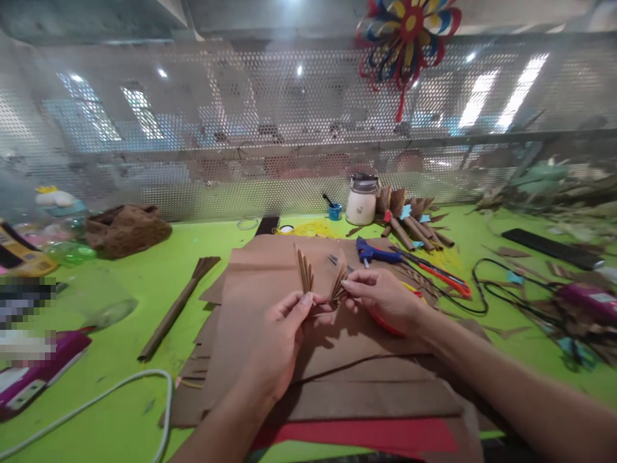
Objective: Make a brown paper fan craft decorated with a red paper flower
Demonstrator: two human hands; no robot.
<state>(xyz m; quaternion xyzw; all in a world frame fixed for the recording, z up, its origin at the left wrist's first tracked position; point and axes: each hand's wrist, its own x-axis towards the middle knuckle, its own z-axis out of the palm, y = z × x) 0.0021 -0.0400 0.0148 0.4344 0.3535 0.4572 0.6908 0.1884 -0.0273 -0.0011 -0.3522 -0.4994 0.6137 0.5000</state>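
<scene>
Over the brown paper sheets, my left hand pinches the base of a pleated brown paper fan between thumb and fingers, its folds pointing up. A second pleated paper fan is pinched in my right hand, spread and tilted to the right. The bases of the two fans are close together; whether they are joined I cannot tell. Partly under my right hand lie red-handled scissors. Just beyond it is a blue glue gun, and an orange cutter knife lies to the right.
A rolled paper tube with a fringed end lies left on the green table. Finished paper bundles and a white jar stand at the back. A white cable, a black cord and power strips flank the work.
</scene>
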